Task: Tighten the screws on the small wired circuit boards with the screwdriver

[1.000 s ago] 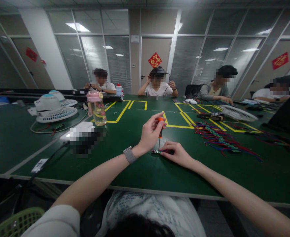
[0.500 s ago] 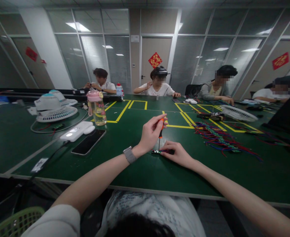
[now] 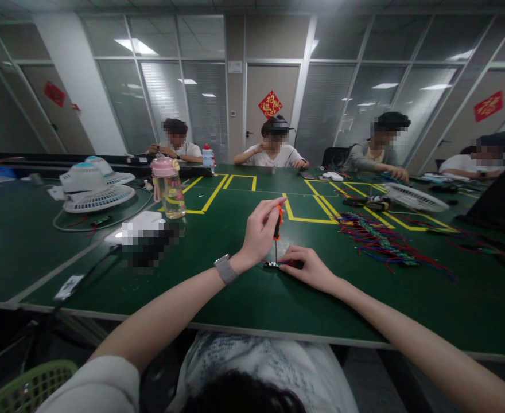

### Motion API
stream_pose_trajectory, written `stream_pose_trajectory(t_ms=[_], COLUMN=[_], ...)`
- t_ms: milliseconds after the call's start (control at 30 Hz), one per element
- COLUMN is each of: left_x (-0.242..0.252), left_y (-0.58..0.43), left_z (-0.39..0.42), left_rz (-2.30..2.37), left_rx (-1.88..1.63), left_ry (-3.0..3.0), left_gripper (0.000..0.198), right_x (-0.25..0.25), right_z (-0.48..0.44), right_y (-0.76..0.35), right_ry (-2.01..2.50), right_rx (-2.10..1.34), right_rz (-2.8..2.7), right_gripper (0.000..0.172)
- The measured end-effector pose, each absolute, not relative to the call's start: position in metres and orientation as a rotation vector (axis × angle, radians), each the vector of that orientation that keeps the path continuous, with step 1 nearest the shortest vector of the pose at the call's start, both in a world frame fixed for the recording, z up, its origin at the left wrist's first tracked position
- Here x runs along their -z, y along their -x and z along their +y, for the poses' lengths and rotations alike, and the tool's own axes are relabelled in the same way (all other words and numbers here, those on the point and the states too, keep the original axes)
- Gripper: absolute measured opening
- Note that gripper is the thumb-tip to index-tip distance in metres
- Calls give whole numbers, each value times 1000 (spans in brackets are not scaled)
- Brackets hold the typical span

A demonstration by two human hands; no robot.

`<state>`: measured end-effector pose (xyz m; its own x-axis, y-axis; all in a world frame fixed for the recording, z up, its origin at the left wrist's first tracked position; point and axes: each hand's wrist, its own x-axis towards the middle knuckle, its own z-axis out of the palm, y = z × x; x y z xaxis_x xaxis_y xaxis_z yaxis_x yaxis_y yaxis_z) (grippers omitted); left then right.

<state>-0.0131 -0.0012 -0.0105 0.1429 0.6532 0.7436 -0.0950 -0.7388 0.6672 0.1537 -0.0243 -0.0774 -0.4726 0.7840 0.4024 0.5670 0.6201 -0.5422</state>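
Note:
My left hand (image 3: 257, 230), with a grey-banded watch at the wrist, is closed around the orange and black handle of a screwdriver (image 3: 278, 229). The tool stands almost upright, and its thin shaft reaches down to a small circuit board (image 3: 271, 265) lying on the green table. Beside the board, my right hand (image 3: 311, 268) rests low, thumb and fingers pinching its right end, where red and blue wires come off. The tip's exact contact point is too small to make out.
Rows of wired circuit boards (image 3: 381, 238) lie to the right. On the left are white fan parts (image 3: 97, 186), a pink-lidded bottle (image 3: 169, 189) and a white device (image 3: 143, 223) with a cable. Yellow tape (image 3: 313, 220) marks the table (image 3: 218, 310). Several co-workers sit across.
The screwdriver's handle has shifted slightly left and turned in my left hand, whose fingers have rolled around it. My right hand and the circuit board stay put.

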Motion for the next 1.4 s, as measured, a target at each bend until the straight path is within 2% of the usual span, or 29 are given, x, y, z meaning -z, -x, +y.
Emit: stream_pose_trajectory(t_ms=[333,967,1233,1400], left_x=[9,10,9,7], left_y=[14,14,13,13], left_z=[-2,0,-3,-3], left_rz=[669,592,715,709], left_rx=[-1766,-1704,-1816,-1797], left_ry=[-1954,-1798,-1930,-1914], left_gripper=[15,25,14,16], right_x=[76,74,77,76], right_z=[-25,-27,-25,-26], right_y=[-153,-152,-153,-154], right_ry=[1059,1066,1053,1054], right_rx=[-453,-465,-472,-471], right_rz=[-2200,-2197,-2196,-2196], right_gripper=[20,21,22,21])
